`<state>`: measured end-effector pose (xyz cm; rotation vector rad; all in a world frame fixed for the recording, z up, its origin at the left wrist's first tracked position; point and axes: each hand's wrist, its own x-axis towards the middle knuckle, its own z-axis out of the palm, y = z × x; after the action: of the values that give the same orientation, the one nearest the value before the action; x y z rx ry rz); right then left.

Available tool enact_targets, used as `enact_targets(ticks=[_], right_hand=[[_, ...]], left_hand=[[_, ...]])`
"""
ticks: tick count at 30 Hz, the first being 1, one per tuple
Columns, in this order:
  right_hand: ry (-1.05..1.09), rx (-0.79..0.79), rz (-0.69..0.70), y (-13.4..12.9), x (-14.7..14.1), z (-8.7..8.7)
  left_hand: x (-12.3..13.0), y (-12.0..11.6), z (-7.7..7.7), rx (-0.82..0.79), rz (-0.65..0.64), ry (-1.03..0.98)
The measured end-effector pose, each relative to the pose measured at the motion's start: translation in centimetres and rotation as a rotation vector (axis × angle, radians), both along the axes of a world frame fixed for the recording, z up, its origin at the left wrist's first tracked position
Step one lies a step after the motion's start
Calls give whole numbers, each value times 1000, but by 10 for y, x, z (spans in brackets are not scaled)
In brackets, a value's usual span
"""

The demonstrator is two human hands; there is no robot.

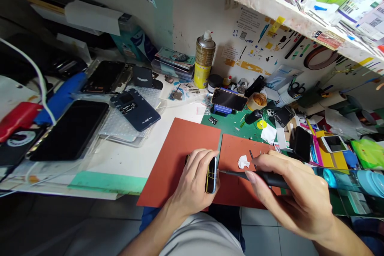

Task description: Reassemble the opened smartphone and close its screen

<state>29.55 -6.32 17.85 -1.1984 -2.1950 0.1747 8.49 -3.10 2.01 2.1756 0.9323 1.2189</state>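
Observation:
My left hand (pixel 195 180) is closed around a smartphone (pixel 211 175), which it holds up on edge above the left red-brown mat (pixel 171 160). My fingers cover much of the phone. In my right hand (pixel 294 192) is a black-handled screwdriver (pixel 267 177), gripped between thumb and fingers. Its thin shaft points left, and the tip is at the phone's narrow edge; whether it touches a screw I cannot tell. A crumpled white scrap (pixel 243 162) lies on the right red-brown mat (pixel 234 192), beside small dark tools partly hidden by my right hand.
Behind the mats, a phone (pixel 229 99) rests on a blue stand near a yellow spray can (pixel 204 60). Phones and a dark blue panel (pixel 136 109) lie on bubble wrap at left. At right are a blue bottle (pixel 354 180) and clutter. A shelf (pixel 270 4) overhangs the back.

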Motion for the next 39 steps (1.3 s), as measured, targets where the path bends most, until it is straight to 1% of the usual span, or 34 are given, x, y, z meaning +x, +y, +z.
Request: enact_targets(ticks=[2, 4, 6, 7, 8, 11, 12, 14, 16, 19, 24, 28, 30, 32, 34, 36, 39], right_hand=[[8, 27, -77, -11, 7, 1], [70, 30, -253, -19, 19, -3], [197, -25, -478, -20, 34, -16], [288, -75, -569, -18, 42, -26], [385, -131, -629, -13, 50, -38], [555, -293, -677, 4, 69, -81], [586, -328, -694, 9, 73, -96], [601, -340, -737, 16, 77, -121], [600, -333, -777, 19, 78, -138], [596, -331, -809, 22, 76, -151], [603, -328, -818, 28, 72, -160], [652, -326, -810, 30, 71, -158], [704, -332, -792, 27, 67, -151], [762, -353, -751, 23, 61, -140], [841, -402, -687, 17, 51, -127], [966, -477, -611, 11, 40, -115], [1131, -580, -526, 4, 26, -102]], left_hand=[[0, 0, 2, 15, 17, -2], [-1, 1, 4, 21, 47, -5], [-3, 3, 6, 8, 68, -2], [-5, 4, 7, -2, 69, -1], [-7, 5, 8, -16, 64, 0], [-15, 7, 9, -72, 38, 9], [-17, 8, 9, -91, 30, 19], [-22, 9, 9, -121, 20, 43], [-25, 11, 8, -130, 23, 71], [-29, 13, 8, -110, 38, 92], [-32, 13, 5, -91, 57, 94], [-30, 12, 3, -73, 48, 87], [-28, 12, 4, -74, 46, 94], [-28, 11, 6, -86, 26, 105], [-27, 9, 8, -118, -25, 133], [-27, 7, 9, -169, -100, 171], [-26, 4, 6, -230, -176, 200]])
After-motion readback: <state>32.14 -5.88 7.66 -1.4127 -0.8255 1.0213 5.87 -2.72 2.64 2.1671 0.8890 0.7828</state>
